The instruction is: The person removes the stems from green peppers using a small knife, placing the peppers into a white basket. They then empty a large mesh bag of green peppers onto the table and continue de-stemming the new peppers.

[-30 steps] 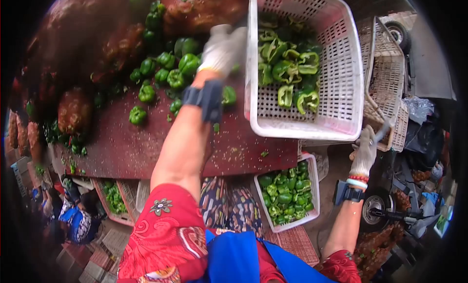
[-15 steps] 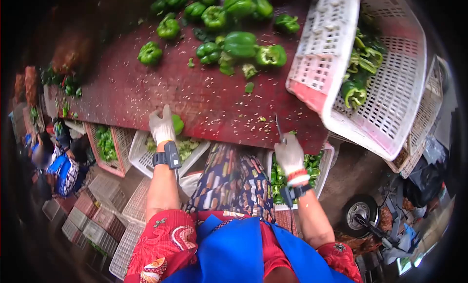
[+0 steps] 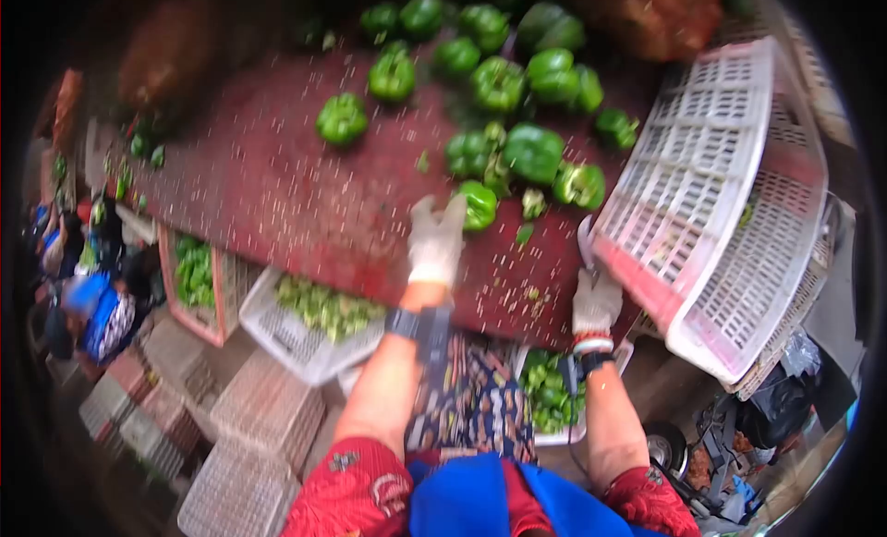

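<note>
My left hand (image 3: 436,239), in a pale glove, reaches over the red table (image 3: 305,204) with its fingers apart. Its fingertips are beside a green pepper piece (image 3: 478,205); whether they touch it is unclear. My gloved right hand (image 3: 596,301) is closed round a knife (image 3: 586,241) at the table's near right edge, blade pointing away from me. Whole green peppers, such as one pepper (image 3: 533,152), lie in a loose group beyond my left hand. A cut pepper (image 3: 580,185) lies to their right. Pale seeds are scattered over the tabletop.
A large white and pink crate (image 3: 695,158) leans at the right of the table. Below the near edge are a crate of pale pepper scraps (image 3: 305,357), a crate of green pieces (image 3: 554,436) and a pink crate (image 3: 220,297). Another person (image 3: 102,306) is at far left.
My left hand has moved up and right from the near edge toward the peppers, and the pale green piece beside it is gone from view. My right hand keeps the knife. The view has shifted.
</note>
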Demonstrator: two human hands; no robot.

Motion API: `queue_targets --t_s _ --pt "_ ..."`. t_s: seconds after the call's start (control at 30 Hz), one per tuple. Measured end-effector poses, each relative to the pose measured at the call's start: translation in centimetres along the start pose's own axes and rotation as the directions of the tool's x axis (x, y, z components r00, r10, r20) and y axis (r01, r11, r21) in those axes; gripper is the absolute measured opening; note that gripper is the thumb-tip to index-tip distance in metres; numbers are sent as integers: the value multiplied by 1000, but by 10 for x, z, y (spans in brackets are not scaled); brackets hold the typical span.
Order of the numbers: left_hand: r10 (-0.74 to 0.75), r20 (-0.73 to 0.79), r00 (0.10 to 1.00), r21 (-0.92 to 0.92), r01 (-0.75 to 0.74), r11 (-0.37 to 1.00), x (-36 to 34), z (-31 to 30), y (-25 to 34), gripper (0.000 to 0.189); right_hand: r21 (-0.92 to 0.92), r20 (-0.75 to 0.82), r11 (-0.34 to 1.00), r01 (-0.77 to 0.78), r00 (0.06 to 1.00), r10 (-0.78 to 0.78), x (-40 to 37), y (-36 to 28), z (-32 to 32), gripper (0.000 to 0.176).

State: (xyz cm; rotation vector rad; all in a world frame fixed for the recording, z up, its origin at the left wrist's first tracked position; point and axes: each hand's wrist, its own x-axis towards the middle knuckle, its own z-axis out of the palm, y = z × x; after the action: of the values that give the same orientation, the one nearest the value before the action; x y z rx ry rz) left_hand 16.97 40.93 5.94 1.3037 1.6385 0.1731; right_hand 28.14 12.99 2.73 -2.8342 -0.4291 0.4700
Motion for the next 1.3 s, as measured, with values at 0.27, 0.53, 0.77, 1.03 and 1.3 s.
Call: queue_targets --t_s 0.27,0.53,0.77,1.03,1.3 --pt "357 -327 875 290 -266 919 157 -84 77 68 -26 -76 998 59 995 -61 -36 -41 -30 52" --pt "447 26 894 331 -430 840 172 -58 79 44 366 -226 846 388 919 -323 44 -206 -89 51" --pt "467 -336 818 787 -29 616 262 -74 81 78 74 -578 732 677 627 -522 270 -334 -132 70" --pt "533 -312 787 846 -25 532 271 -71 66 78 -443 -96 602 664 632 -769 465 -469 -224 91" --pt "573 -312 758 849 -49 526 274 -72 65 76 -454 239 629 631 766 -596 459 -511 -232 70"
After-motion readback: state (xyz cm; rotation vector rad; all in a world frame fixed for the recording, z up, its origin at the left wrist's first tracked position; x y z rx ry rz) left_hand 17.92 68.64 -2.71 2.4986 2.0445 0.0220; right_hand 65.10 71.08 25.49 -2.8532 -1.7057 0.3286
